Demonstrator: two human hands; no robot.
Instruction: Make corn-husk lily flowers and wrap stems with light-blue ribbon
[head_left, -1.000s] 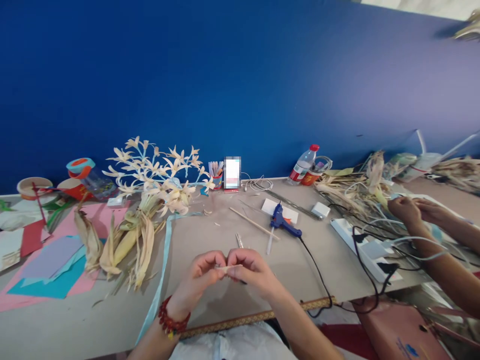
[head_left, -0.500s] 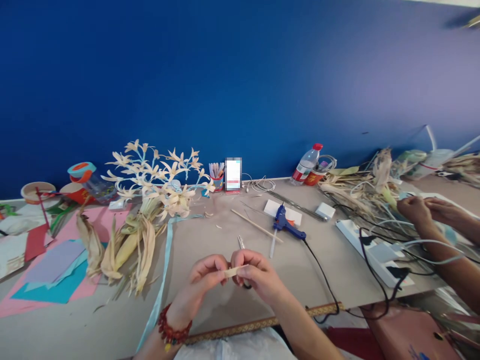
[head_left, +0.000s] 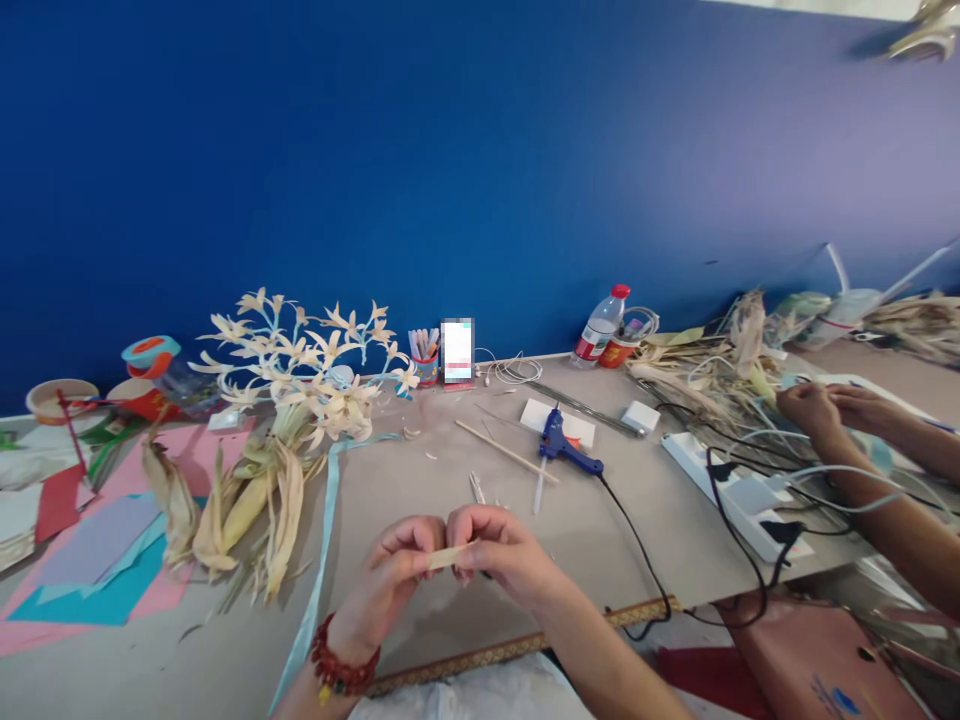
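Near the table's front edge, a short pale strip [head_left: 444, 558] is pinched between my two hands. My left hand [head_left: 399, 562], with a red beaded bracelet at the wrist, grips its left end between thumb and fingers. The other end is in the closed fingers of my right hand [head_left: 499, 552]. Just beyond my hands lie scissors [head_left: 478, 488], partly hidden by them. A blue glue gun [head_left: 561, 445] rests on a white card to the right, near a thin wooden stick [head_left: 499, 447]. Left of my hands runs a light blue ribbon [head_left: 327, 530].
Pale flowers [head_left: 337, 360] and corn husks [head_left: 281, 500] stand and lie at left, beside coloured paper [head_left: 112, 540]. A phone [head_left: 457, 350] and a bottle [head_left: 600, 330] are by the wall. At right are a power strip [head_left: 735, 500], cables and another person's hands [head_left: 817, 408].
The view has shifted slightly, so the table items sit a little further left. My hands still hold the strip, which now tilts a bit differently and shows more of its left part.
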